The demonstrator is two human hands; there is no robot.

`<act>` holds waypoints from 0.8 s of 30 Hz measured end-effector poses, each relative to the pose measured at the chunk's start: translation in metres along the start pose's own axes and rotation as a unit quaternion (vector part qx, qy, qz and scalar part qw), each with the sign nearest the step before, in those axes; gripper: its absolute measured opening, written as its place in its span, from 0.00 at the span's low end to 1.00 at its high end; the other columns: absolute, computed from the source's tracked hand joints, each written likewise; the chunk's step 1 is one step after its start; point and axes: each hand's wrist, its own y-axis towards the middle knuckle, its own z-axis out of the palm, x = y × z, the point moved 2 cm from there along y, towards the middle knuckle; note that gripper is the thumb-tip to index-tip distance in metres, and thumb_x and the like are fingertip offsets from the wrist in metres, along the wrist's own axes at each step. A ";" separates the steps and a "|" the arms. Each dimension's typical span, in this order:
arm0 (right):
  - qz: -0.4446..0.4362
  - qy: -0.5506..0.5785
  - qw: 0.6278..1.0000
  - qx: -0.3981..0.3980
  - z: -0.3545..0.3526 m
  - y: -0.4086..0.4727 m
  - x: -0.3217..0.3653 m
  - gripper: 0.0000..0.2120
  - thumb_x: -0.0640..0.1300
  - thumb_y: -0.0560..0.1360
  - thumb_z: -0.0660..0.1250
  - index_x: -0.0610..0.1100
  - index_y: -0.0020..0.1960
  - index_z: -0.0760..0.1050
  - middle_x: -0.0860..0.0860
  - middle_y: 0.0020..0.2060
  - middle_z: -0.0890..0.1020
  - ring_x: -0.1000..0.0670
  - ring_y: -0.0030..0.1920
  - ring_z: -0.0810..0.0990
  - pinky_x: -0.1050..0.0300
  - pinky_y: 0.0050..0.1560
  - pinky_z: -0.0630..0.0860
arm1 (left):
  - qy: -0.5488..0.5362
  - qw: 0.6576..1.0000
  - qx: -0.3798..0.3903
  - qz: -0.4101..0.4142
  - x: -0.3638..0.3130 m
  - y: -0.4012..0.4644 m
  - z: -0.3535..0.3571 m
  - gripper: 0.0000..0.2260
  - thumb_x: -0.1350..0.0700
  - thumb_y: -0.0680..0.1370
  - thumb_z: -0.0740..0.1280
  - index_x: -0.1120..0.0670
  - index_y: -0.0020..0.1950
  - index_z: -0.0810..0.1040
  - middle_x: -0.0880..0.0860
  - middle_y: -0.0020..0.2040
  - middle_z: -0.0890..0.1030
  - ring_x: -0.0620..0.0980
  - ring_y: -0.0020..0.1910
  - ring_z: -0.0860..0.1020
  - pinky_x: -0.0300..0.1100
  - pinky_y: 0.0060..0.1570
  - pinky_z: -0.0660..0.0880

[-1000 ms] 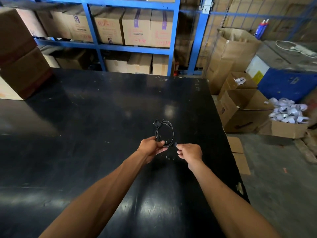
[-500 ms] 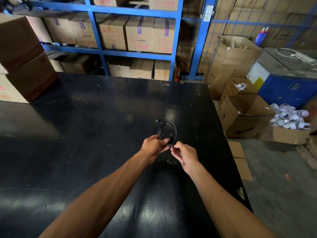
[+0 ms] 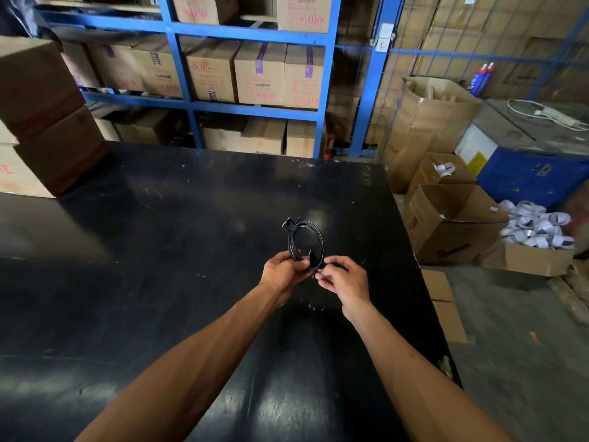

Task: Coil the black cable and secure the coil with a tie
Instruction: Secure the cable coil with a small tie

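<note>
The black cable [image 3: 319, 242] is wound into a small round coil, held upright above the black table [image 3: 159, 250]. A plug end sticks out at the coil's top left. My left hand [image 3: 283, 272] grips the bottom of the coil. My right hand [image 3: 342, 280] pinches the coil's lower right side with thumb and fingertips, where a short dark strip, possibly the tie, sticks up inside the loop. Both hands touch at the coil's bottom. The tie is too small and dark to make out clearly.
Stacked cardboard boxes [image 3: 41, 122] stand on the table's far left. Blue shelving [image 3: 255, 74] with boxes runs behind the table. Right of the table edge, open cartons [image 3: 452, 224] and a box of white rolls [image 3: 535, 231] sit on the floor.
Both hands have come closer together at the bottom of the coil, and the right hand's fingers have opened up and shifted onto the coil's lower right side. The coil stays upright.
</note>
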 end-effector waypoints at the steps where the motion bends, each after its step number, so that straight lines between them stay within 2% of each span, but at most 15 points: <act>1: 0.005 0.004 1.000 0.001 0.001 0.000 0.000 0.07 0.31 0.75 0.71 0.38 0.51 0.83 0.37 0.45 0.87 0.41 0.47 0.89 0.54 0.46 0.86 | 0.001 1.000 0.000 0.003 0.000 0.000 0.000 0.13 0.76 0.75 0.65 0.64 0.56 0.76 0.61 0.46 0.84 0.58 0.44 0.85 0.49 0.47 0.84; 4: -0.004 -0.013 1.000 -0.008 0.003 0.001 0.002 0.06 0.35 0.75 0.73 0.36 0.52 0.84 0.39 0.44 0.88 0.43 0.46 0.89 0.53 0.48 0.86 | 0.012 1.000 -0.006 0.011 0.000 0.001 0.001 0.14 0.76 0.74 0.66 0.64 0.57 0.76 0.59 0.44 0.86 0.58 0.44 0.86 0.51 0.51 0.82; 7: -0.045 -0.072 0.996 -0.023 0.004 0.000 0.008 0.07 0.38 0.74 0.76 0.36 0.51 0.85 0.43 0.39 0.88 0.47 0.41 0.89 0.57 0.43 0.86 | 0.038 0.999 -0.005 0.007 0.000 0.001 0.002 0.14 0.73 0.74 0.68 0.65 0.59 0.76 0.60 0.47 0.86 0.59 0.48 0.86 0.53 0.55 0.81; 11: -0.043 -0.096 0.994 -0.039 0.005 0.003 0.013 0.06 0.36 0.73 0.77 0.35 0.48 0.85 0.43 0.37 0.87 0.50 0.34 0.88 0.62 0.36 0.84 | 0.057 0.998 0.001 0.030 -0.001 -0.005 0.004 0.14 0.73 0.74 0.67 0.66 0.59 0.76 0.62 0.49 0.85 0.61 0.53 0.84 0.50 0.53 0.82; 14: -0.025 -0.084 0.995 -0.053 0.005 0.005 0.014 0.04 0.34 0.73 0.77 0.35 0.48 0.85 0.42 0.37 0.87 0.50 0.34 0.87 0.61 0.36 0.84 | 0.073 0.995 0.003 0.074 -0.002 -0.009 0.007 0.15 0.74 0.73 0.68 0.63 0.57 0.77 0.60 0.46 0.85 0.59 0.52 0.84 0.49 0.57 0.80; 16: -0.044 -0.119 0.991 -0.047 0.005 0.006 0.016 0.04 0.35 0.74 0.75 0.36 0.48 0.86 0.43 0.37 0.88 0.51 0.35 0.88 0.60 0.39 0.85 | 0.087 0.992 0.003 0.091 -0.003 -0.010 0.008 0.14 0.74 0.73 0.68 0.62 0.56 0.77 0.59 0.45 0.85 0.57 0.51 0.84 0.44 0.53 0.81; 19: -0.051 -0.164 0.985 -0.012 0.006 0.009 0.019 0.07 0.39 0.78 0.69 0.38 0.50 0.86 0.45 0.37 0.88 0.50 0.38 0.89 0.54 0.47 0.87 | 0.135 0.985 -0.007 0.108 -0.008 -0.011 0.008 0.15 0.74 0.73 0.68 0.63 0.57 0.77 0.59 0.46 0.85 0.52 0.46 0.84 0.32 0.41 0.79; 22: -0.024 -0.169 0.985 0.022 0.006 0.010 0.027 0.12 0.50 0.78 0.70 0.42 0.42 0.84 0.46 0.36 0.88 0.49 0.37 0.90 0.52 0.47 0.86 | 0.175 0.978 0.002 0.116 -0.009 -0.010 0.005 0.16 0.73 0.73 0.68 0.63 0.58 0.78 0.57 0.46 0.85 0.51 0.47 0.85 0.32 0.43 0.79; 24: -0.037 -0.182 0.982 0.021 0.005 0.010 0.030 0.11 0.50 0.75 0.75 0.41 0.43 0.85 0.46 0.36 0.88 0.50 0.36 0.89 0.56 0.42 0.86 | 0.191 0.974 0.010 0.120 -0.007 -0.010 0.005 0.16 0.73 0.72 0.69 0.62 0.57 0.78 0.57 0.46 0.86 0.53 0.48 0.85 0.35 0.46 0.79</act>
